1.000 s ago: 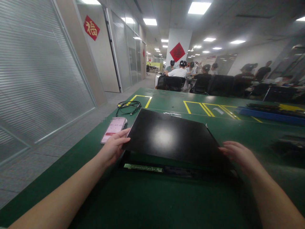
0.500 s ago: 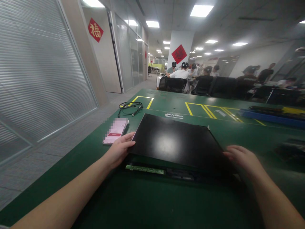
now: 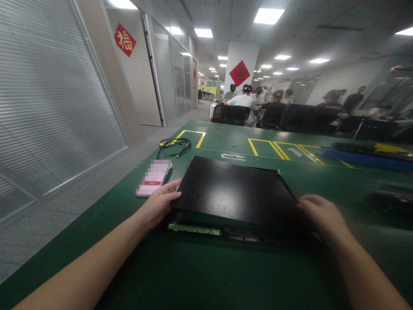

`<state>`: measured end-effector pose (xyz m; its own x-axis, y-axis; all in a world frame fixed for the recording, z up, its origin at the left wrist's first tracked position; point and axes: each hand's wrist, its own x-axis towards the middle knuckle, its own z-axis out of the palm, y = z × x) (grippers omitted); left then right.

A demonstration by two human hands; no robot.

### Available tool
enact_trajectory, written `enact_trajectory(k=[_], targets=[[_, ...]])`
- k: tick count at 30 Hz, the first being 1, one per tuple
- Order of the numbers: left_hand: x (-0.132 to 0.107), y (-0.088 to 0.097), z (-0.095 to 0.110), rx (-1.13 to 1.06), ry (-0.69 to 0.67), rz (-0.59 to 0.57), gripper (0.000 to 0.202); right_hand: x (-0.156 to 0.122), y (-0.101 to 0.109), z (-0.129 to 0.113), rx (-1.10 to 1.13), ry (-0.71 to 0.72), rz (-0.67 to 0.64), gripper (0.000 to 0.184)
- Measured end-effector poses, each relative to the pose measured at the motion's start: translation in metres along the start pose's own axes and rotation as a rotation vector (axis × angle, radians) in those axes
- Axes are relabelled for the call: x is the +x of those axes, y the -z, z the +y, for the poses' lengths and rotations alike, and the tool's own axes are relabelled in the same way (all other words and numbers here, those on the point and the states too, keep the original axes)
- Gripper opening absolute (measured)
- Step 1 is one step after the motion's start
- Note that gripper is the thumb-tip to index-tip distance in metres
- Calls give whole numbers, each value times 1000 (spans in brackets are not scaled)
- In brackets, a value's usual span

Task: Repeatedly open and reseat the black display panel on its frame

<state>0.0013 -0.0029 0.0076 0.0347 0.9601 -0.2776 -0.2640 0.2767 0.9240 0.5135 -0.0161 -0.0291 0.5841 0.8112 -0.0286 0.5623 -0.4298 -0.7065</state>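
Observation:
A flat black display panel (image 3: 232, 189) with a glossy light patch lies tilted in front of me, its near edge raised. My left hand (image 3: 163, 200) grips its left edge, thumb on top and fingers beneath. At the right edge, my right hand (image 3: 318, 211) pinches the panel between thumb and fingers. Under the near edge shows a green circuit board strip (image 3: 195, 229), beside a dark part (image 3: 243, 235) whose kind I cannot make out. What else lies below the panel is hidden.
A phone (image 3: 153, 178) lies beside my left hand, with a coiled black cable (image 3: 174, 146) behind it. On the green table (image 3: 193, 275) are yellow tape marks and a small white strip (image 3: 232, 156). A blue tray (image 3: 364, 156) stands far right. Several people sit beyond.
The whole view has shifted slightly, so things appear a little further left. Both hands keep their hold on the panel, which has hardly moved on the table.

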Motion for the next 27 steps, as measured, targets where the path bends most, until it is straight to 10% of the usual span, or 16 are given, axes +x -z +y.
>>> enact_trajectory(k=[27], targets=[[-4, -7, 2, 24, -22, 57, 62, -6, -3, -3, -302, 114, 23, 30]])
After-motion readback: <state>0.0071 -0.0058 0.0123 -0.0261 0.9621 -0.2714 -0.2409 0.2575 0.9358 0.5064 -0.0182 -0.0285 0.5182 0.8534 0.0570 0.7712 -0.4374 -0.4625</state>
